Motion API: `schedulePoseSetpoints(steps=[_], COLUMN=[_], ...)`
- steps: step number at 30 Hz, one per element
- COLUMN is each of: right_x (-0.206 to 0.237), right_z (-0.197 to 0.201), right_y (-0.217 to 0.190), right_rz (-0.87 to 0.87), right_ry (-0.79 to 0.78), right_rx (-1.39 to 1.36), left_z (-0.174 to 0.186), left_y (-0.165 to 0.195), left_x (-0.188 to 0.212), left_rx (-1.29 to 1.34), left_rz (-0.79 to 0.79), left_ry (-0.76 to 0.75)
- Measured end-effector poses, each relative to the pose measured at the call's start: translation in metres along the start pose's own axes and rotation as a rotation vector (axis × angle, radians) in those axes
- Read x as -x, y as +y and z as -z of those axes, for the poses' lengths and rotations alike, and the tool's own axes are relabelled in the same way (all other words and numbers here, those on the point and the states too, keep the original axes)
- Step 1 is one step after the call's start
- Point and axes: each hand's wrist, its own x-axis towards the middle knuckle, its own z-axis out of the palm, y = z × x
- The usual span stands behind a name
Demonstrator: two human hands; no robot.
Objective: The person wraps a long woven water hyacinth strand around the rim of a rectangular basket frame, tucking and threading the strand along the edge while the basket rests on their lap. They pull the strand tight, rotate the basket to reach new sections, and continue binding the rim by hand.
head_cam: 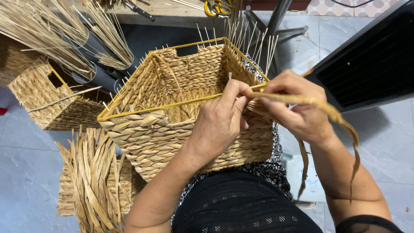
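Your left hand (222, 118) pinches the yellow rim of the woven basket (172, 112). Just right of that basket, your right hand (297, 108) grips a straw strand (332, 112), seemingly pulled taut.

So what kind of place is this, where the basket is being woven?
Most likely a small basket-weaving workshop. The left hand and right hand work a fibre strand into a half-woven basket, with bundles of dry reeds in tubes, another basket and loose woven strips on the tiled floor.

Left hand (222, 118) & right hand (297, 108) are pinching a straw strand (327, 110) at woven basket (172, 103) rim. Finished basket (47, 103) is sitting nearby on floor.
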Motion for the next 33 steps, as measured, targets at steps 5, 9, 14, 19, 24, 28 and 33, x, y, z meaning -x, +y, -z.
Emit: schedulePoseSetpoints(steps=[5, 9, 14, 19, 24, 28, 33], right_x=[0.014, 0.01, -0.001, -0.012, -0.004, -0.006, -0.001], right_z=[0.005, 0.023, 0.043, 0.044, 0.037, 0.035, 0.037], right_y=[-0.008, -0.013, -0.015, 0.017, 0.039, 0.031, 0.001], right_rz=[0.118, 0.136, 0.103, 0.157, -0.097, -0.093, 0.121], right_ry=[-0.064, 0.01, -0.057, -0.195, -0.229, -0.191, -0.006], right_rx=[0.034, 0.407, 0.542, 0.373, 0.228, 0.234, 0.371], left_z=[-0.011, -0.013, -0.001, 0.001, -0.002, -0.006, -0.023], left_y=[0.001, 0.003, 0.011, 0.017, 0.002, -0.01, -0.008], left_x=[-0.004, -0.005, -0.002, -0.004, 0.002, 0.015, 0.013], left_rx=[-0.342, -0.399, -0.259, -0.036, 0.068, -0.144, -0.275], left_rz=[-0.012, -0.166, -0.289, 0.06, -0.059, -0.348, -0.372], left_ry=[-0.015, 0.101, 0.16, 0.032, 0.114, 0.397, 0.354])
